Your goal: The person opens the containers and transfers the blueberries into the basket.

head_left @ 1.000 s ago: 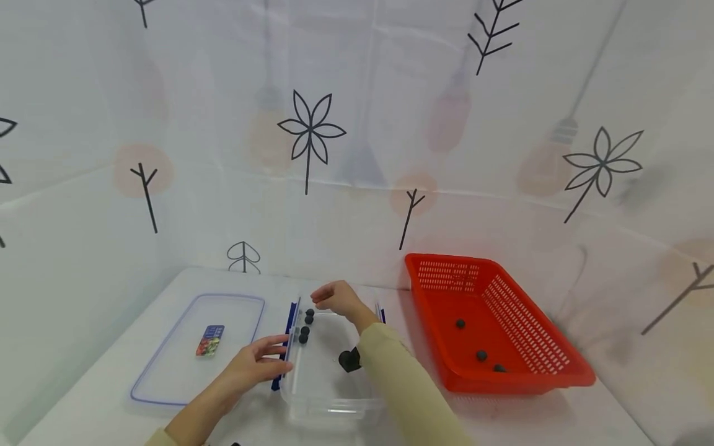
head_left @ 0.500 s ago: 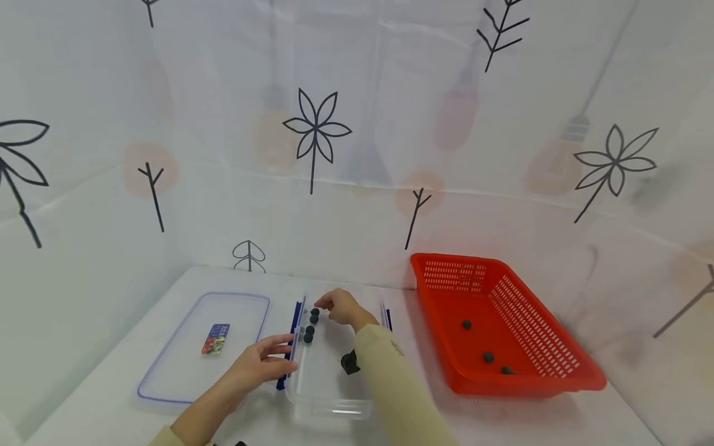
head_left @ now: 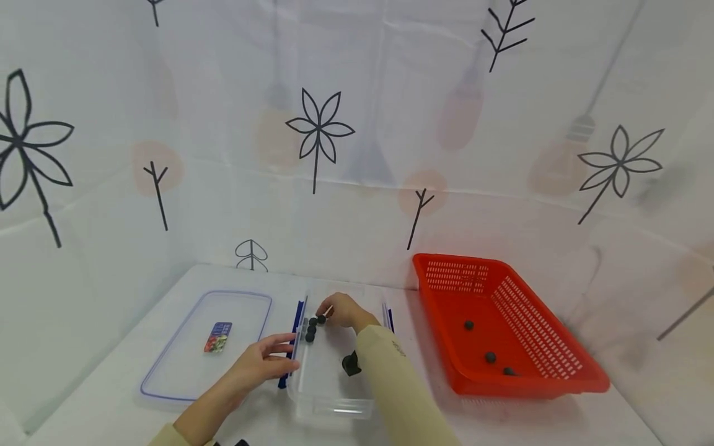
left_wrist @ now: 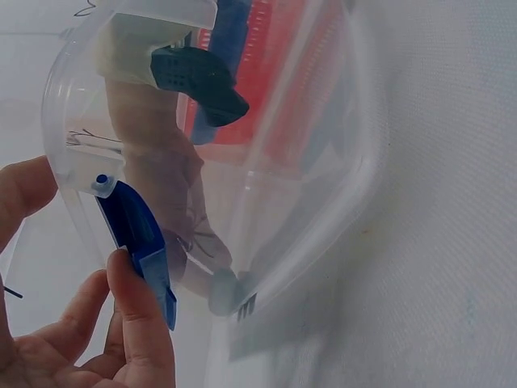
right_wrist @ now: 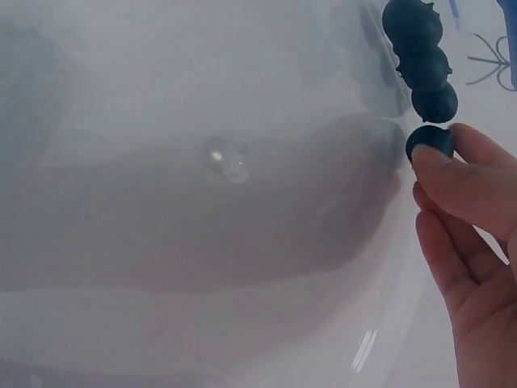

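While the head view takes in the whole tabletop [head_left: 111, 402], each wrist view shows one hand at close range.

Head view, container: a clear plastic container [head_left: 329, 396] stands open at the middle of the tabletop, with blue latches [head_left: 291, 365] along its long sides.
Head view, right hand: the right hand [head_left: 340, 311] reaches into the far left corner of the container and pinches a dark berry [head_left: 321, 319] at its fingertips.
Head view, berry row: three more dark berries [head_left: 310, 331] lie in a short row against the left wall, just beside the pinched one.
Head view, left hand: the left hand [head_left: 262, 364] rests against the left side of the container at its blue latch, fingers stretched forward and relaxed.
Head view, lid: a clear lid [head_left: 184, 371] with a small printed label [head_left: 217, 337] lies flat to the left of the container.
Head view, basket: a red basket [head_left: 558, 365] stands to the right, apart from the container, with three dark berries [head_left: 489, 357] on its floor.
Head view, backdrop: a white sheet printed with plant and bulb figures [head_left: 318, 133] hangs behind.

Left wrist view, left hand: the thumb [left_wrist: 145, 323] presses on the blue latch [left_wrist: 137, 234] at the container wall [left_wrist: 323, 210]; the other fingers lie loose, gripping nothing.

Right wrist view, right hand: thumb and fingers [right_wrist: 468, 194] close on one dark berry [right_wrist: 430, 143], which sits at the end of the row of berries [right_wrist: 420, 61] on the container floor [right_wrist: 202, 202].
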`<state>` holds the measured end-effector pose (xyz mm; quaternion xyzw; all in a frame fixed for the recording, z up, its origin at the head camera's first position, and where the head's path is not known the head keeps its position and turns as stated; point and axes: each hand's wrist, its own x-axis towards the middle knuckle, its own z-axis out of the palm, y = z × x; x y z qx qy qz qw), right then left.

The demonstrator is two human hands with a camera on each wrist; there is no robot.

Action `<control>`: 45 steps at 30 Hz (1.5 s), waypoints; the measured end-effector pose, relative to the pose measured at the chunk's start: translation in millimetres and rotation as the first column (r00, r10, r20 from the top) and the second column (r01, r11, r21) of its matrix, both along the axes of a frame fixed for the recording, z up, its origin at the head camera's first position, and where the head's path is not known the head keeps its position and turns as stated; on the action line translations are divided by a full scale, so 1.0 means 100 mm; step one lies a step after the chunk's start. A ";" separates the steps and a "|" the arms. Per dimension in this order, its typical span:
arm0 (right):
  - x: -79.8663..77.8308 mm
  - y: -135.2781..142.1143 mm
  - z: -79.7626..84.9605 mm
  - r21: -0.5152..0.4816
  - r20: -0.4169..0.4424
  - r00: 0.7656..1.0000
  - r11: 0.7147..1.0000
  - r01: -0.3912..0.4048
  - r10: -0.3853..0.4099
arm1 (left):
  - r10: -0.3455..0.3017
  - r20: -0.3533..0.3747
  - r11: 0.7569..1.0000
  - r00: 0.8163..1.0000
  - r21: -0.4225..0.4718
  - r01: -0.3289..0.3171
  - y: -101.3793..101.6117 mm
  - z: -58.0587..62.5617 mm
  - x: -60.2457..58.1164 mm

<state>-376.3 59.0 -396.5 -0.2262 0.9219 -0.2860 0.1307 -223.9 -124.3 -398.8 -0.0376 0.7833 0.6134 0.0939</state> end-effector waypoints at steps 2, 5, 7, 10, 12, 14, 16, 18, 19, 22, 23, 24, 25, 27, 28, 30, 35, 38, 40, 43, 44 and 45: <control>0.01 0.02 0.02 0.005 0.007 1.000 1.000 -0.014 0.014 | -0.002 -0.003 1.000 1.000 -0.001 0.002 0.01 0.00 0.00; 0.01 0.04 0.04 0.001 0.024 1.000 1.000 -0.006 0.006 | -0.009 -0.013 1.000 1.000 0.005 0.009 0.03 0.00 0.00; 0.01 0.05 0.07 -0.005 0.022 1.000 1.000 0.009 -0.009 | -0.014 -0.020 1.000 1.000 0.011 0.014 0.04 0.01 0.00; 0.02 0.05 0.13 -0.038 0.004 1.000 0.999 0.026 -0.026 | -0.012 -0.023 1.000 1.000 0.011 0.013 0.04 0.01 0.01; 0.03 0.06 0.19 -0.074 -0.015 1.000 0.997 0.026 -0.027 | -0.010 -0.023 1.000 1.000 0.013 0.010 0.04 0.02 0.01; 0.05 0.07 0.27 -0.122 -0.019 0.999 0.992 0.024 -0.026 | -0.002 -0.020 1.000 1.000 0.014 0.002 0.04 0.02 0.01; 0.07 0.08 0.36 -0.171 -0.005 0.999 0.985 0.037 -0.039 | 0.005 -0.015 1.000 1.000 0.009 -0.005 0.03 0.02 0.00; 0.08 0.08 0.42 -0.218 0.010 0.999 0.975 0.051 -0.050 | 0.011 -0.014 1.000 1.000 -0.005 -0.011 0.02 0.02 0.00; 0.08 0.09 0.45 -0.238 0.016 0.998 0.970 0.060 -0.058 | 0.013 -0.012 1.000 1.000 -0.009 -0.013 0.02 0.02 0.00; 0.11 0.11 0.53 -0.270 0.030 0.997 0.959 0.083 -0.078 | 0.014 -0.007 1.000 1.000 -0.021 -0.014 0.00 0.02 -0.01; 0.12 0.12 0.56 -0.277 0.031 0.996 0.957 0.084 -0.078 | 0.014 -0.004 1.000 1.000 -0.020 -0.014 -0.01 0.02 -0.01; 0.14 0.13 0.59 -0.285 0.031 0.997 0.955 0.082 -0.077 | 0.014 0.001 1.000 1.000 -0.017 -0.014 -0.01 0.01 -0.01; 0.17 0.14 0.63 -0.295 0.036 0.996 0.952 0.085 -0.078 | 0.014 0.006 1.000 1.000 -0.017 -0.014 -0.01 0.01 0.00; 0.22 0.17 0.71 -0.323 0.045 0.996 0.943 0.083 -0.072 | 0.014 0.010 1.000 1.000 -0.018 -0.014 -0.02 0.01 0.00; 0.24 0.18 0.74 -0.342 0.050 0.997 0.936 0.080 -0.066 | 0.014 0.010 1.000 1.000 -0.017 -0.013 -0.02 0.01 0.00; 0.29 0.22 0.81 -0.378 0.059 0.997 0.923 0.070 -0.052 | 0.013 0.009 1.000 1.000 -0.017 -0.013 -0.03 0.01 0.01; 0.43 0.39 0.91 -0.456 0.057 0.998 0.888 0.050 -0.026 | 0.013 0.003 1.000 1.000 -0.010 -0.013 -0.03 -0.01 0.01; 0.52 0.51 0.97 -0.495 0.050 0.998 0.867 0.064 -0.045 | 0.003 0.000 1.000 1.000 -0.011 -0.003 -0.01 -0.02 0.00; 0.59 0.59 1.02 -0.514 0.053 0.996 0.853 0.083 -0.065 | 0.000 -0.001 1.000 1.000 -0.012 0.000 -0.01 -0.03 0.00; 0.68 0.70 1.08 -0.530 0.063 0.993 0.839 0.121 -0.103 | -0.001 -0.004 1.000 1.000 -0.016 0.001 0.00 -0.02 -0.01; 0.70 0.74 1.10 -0.532 0.066 0.990 0.835 0.138 -0.121 | -0.003 -0.006 1.000 1.000 -0.014 0.003 0.00 -0.02 -0.01; 0.72 0.78 1.12 -0.538 0.063 0.989 0.830 0.148 -0.135 | -0.007 -0.009 1.000 1.000 -0.012 0.007 0.01 -0.01 -0.01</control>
